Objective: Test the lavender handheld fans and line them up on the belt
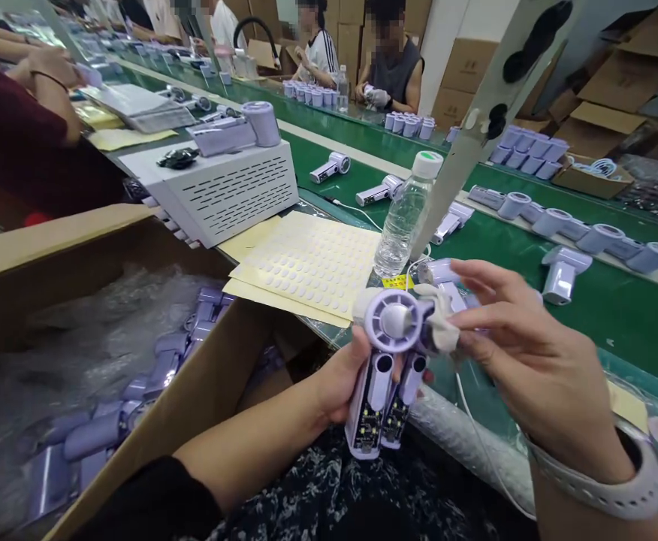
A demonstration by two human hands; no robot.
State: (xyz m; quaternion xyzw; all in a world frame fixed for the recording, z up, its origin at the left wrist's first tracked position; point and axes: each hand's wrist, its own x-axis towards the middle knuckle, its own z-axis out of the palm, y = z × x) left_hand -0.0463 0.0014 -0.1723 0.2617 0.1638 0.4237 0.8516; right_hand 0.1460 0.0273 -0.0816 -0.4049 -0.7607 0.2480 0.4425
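My left hand (343, 372) is closed around two lilac handheld fans side by side. The nearer handheld fan (395, 321) has its round, spoked head facing me, and lit circuit boards show in both handles. The second fan (401, 406) sits just behind and to the right, its head partly hidden. My right hand (537, 353) pinches a crumpled white cloth-like piece (445, 327) against the second fan's head. A white cable (469, 409) hangs below that hand. Behind the fans stands a clear water bottle (405, 218) with a green-marked cap.
Sheets of round white stickers (306, 263) lie by a white vented metal box (233, 188). At left, an open carton (233, 353) holds lilac fans and plastic wrap. A slanted metal post (475, 120) rises beside the green conveyor (498, 315), which carries more fans. Co-workers sit across.
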